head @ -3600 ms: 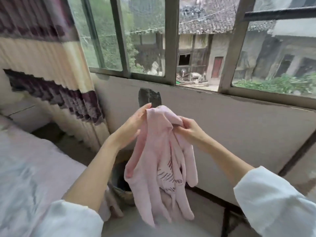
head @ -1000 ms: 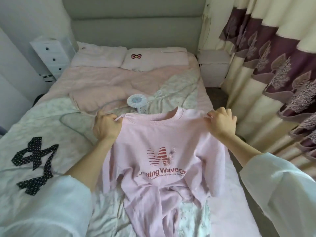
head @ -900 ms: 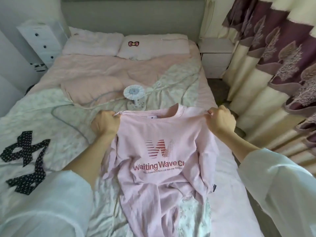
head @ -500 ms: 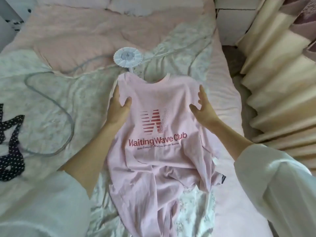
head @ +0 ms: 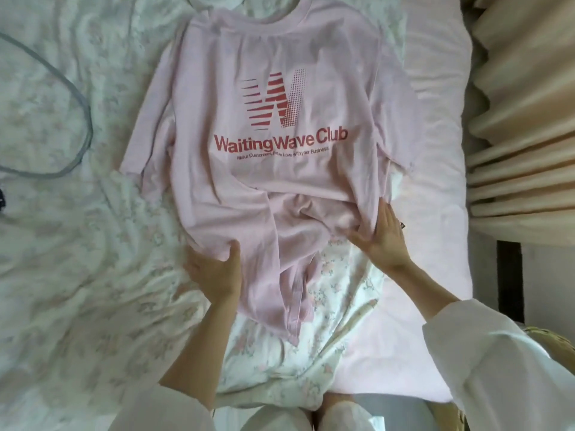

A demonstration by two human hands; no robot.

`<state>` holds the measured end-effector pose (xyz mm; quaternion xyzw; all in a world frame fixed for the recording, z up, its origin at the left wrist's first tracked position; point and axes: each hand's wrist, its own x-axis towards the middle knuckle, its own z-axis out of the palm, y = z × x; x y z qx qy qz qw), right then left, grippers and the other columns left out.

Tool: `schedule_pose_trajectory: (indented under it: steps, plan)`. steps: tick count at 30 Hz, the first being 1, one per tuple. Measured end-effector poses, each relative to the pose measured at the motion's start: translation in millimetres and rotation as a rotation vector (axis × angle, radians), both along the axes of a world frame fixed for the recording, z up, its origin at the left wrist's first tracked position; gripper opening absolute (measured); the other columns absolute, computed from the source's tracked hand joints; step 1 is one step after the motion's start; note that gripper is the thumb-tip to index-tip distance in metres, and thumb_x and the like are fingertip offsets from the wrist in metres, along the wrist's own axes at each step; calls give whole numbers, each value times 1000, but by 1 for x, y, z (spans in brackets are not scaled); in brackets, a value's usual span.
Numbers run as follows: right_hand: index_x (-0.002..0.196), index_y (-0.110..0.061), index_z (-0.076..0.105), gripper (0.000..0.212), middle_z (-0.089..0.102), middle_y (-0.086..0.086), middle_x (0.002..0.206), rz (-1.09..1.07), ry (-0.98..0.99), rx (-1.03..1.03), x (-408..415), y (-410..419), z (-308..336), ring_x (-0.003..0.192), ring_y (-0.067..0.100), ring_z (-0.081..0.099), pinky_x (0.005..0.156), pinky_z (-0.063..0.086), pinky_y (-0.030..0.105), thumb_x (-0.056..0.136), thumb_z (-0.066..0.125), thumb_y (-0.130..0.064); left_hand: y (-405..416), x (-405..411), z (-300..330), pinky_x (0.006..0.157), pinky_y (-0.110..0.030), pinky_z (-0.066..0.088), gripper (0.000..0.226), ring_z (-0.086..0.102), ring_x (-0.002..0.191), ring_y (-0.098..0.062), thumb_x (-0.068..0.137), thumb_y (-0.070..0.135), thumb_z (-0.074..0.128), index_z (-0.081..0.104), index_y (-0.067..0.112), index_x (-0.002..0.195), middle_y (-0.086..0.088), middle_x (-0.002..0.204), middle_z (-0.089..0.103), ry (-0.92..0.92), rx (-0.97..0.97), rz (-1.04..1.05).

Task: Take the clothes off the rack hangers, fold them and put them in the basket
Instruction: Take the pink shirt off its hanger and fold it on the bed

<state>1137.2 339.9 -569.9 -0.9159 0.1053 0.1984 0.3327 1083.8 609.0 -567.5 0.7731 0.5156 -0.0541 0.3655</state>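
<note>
Spreading the pink T-shirt [head: 270, 169] on the bed [head: 62, 275], mid-frame, before folding.
I see my left hand [head: 214, 272] pinching the bunched hem; right hand [head: 384, 234] flat, fingers straight, on the hem's right side. Next I'd pull the hem flat.

The pink T-shirt [head: 280, 188] is soft matt cloth, creased near its hem, with a flat red print. Under it, the bed [head: 77, 244] carries rumpled matt floral fabric. At right, the cream curtain [head: 522, 119] shows a slight sheen.
</note>
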Motion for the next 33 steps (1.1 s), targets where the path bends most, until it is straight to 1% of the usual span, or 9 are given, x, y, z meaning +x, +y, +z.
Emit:
schedule_pose_trajectory:
  steps: [3,8,12,15,18,21,25,28,33]
  plan:
    - [145,-6,18,105,26,9,149,26,83,-146,-10,-9,-8,139,29,20,111,24,52,68,58,-67,0,-12,2,99,-33,36,81,43,128,-31,83,37,67,27,-3,141,-18,142,39,37,-156,86]
    - [126,2,48,35,53,22,128,-193,-85,-33,-4,-23,1,126,35,42,104,34,47,94,34,-4,1,-13,16,92,-27,40,46,51,119,-26,93,23,55,46,-3,129,-12,124,55,-82,-341,78]
    - [82,-6,45,21,44,0,71,-663,-185,300,20,-4,43,79,20,42,61,36,21,95,29,-6,0,8,33,103,-33,40,44,50,119,-20,97,30,46,43,7,134,-3,129,54,-210,-499,146]
    - [91,-11,55,24,59,1,83,-921,63,646,32,-4,59,89,21,55,71,47,23,99,32,-14,-1,21,48,91,-39,41,17,55,83,-22,89,7,49,54,17,102,-7,71,66,-168,-764,202]
    - [88,-7,58,31,68,5,68,-836,477,774,23,-17,80,69,18,63,58,53,18,101,35,-24,-8,20,83,105,-35,23,58,43,107,-28,64,-5,35,43,-6,121,-32,92,48,-491,-1159,907]
    - [82,-5,56,28,63,8,62,-770,594,826,5,-37,85,55,16,62,43,48,16,99,41,-22,20,21,104,101,-33,27,83,29,135,-34,58,-5,57,26,-22,132,-27,137,39,-105,-598,367]
    - [108,-13,64,46,71,6,98,-771,646,874,-30,-54,65,90,21,67,67,53,31,91,47,-51,42,-7,81,94,-41,43,60,49,124,-29,90,46,52,45,6,134,-5,131,52,128,-693,93]
    - [113,-9,59,50,64,6,97,-630,789,636,-65,-50,44,88,22,59,73,47,34,87,54,-52,38,-40,51,97,-42,43,94,50,122,-25,64,74,66,40,16,134,0,131,50,112,-535,-167]
    - [83,-13,56,6,55,6,82,-619,635,433,-105,-28,24,80,21,48,79,38,34,87,60,-16,10,-82,32,93,-41,44,66,55,108,-29,76,44,71,44,7,123,-9,115,58,251,-151,-509]
